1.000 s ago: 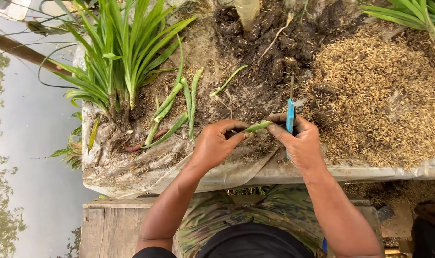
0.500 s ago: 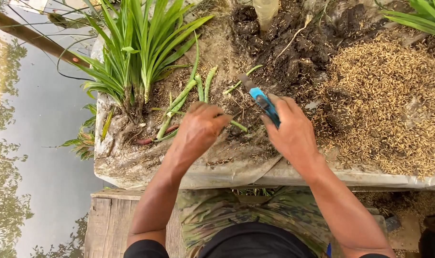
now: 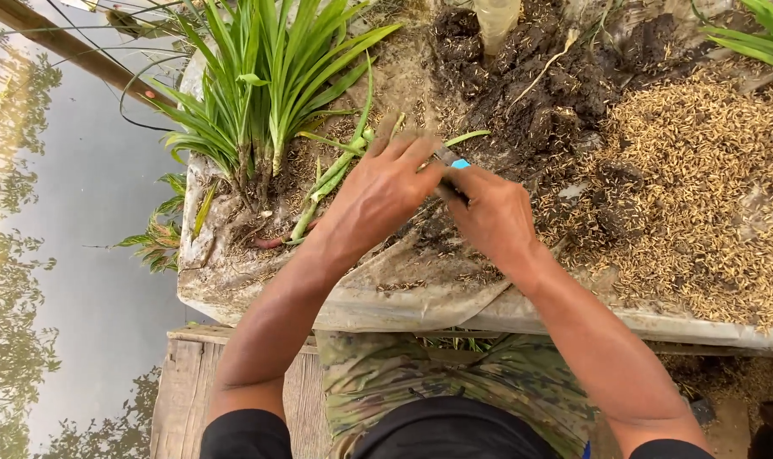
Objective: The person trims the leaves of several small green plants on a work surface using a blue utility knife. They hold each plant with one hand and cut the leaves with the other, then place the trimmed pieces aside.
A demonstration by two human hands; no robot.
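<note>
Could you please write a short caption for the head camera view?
Left hand and right hand meet over a blue-handled tool and green shoots on a soil-covered sheet.
</note>
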